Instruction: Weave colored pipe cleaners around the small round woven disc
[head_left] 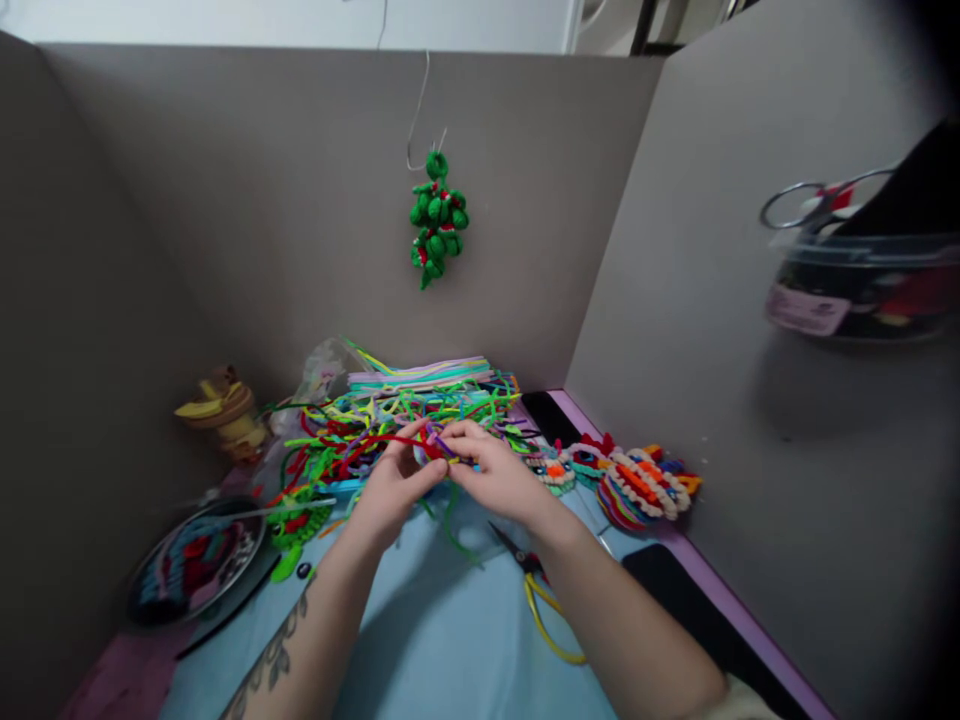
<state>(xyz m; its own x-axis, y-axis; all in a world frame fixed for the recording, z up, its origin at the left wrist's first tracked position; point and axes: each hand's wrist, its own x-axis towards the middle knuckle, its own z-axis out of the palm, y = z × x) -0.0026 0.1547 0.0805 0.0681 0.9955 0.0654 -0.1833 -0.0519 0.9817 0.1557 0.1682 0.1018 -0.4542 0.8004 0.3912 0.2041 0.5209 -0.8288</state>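
Observation:
My left hand (401,480) and my right hand (491,470) meet above the middle of the work surface. Fingers of both are closed around a small yarn piece (435,440) in red, purple and some yellow. Much of it is hidden by my fingertips, so its shape is unclear. A red strand runs from it to the left, over a tangled heap of coloured yarn strands (330,455) just behind my hands. Scissors with yellow handles (534,590) lie beside my right forearm, their dark blades pointing at my right hand.
Bright green crocheted piece (300,525) and a round dish (199,560) of yarn pieces lie at left, near a brown-yellow container (229,415). Crocheted pieces (637,485) and a dark phone-like slab (551,415) sit right. Green crocheted cluster (439,220) hangs behind; a clear holder (862,285) hangs right.

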